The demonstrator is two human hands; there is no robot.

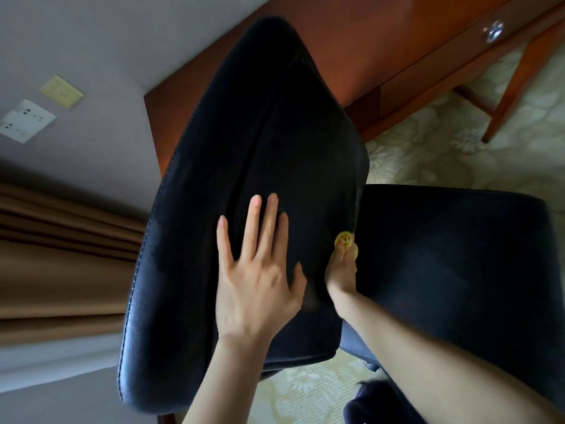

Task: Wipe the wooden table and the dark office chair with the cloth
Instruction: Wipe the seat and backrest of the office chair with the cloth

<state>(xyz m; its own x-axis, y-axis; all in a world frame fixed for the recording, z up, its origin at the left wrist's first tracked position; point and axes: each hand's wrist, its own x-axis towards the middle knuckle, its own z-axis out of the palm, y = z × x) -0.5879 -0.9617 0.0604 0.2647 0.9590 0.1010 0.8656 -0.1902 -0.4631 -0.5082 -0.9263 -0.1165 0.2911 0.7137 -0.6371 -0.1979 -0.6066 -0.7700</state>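
1. Behind the dark office chair (443, 255), the wooden table (382, 41) is standing.
2. I'm resting my left hand (256, 280) flat on the backrest (260, 133), fingers straight.
3. My right hand (341, 273) is pinching the yellow cloth (344, 240) at its fingertips, against the backrest's edge.

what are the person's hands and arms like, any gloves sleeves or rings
The left hand and right hand wear no gloves, and no rings show. The left forearm and right forearm are uncovered as far as the picture reaches: no sleeve, watch or bracelet in view.
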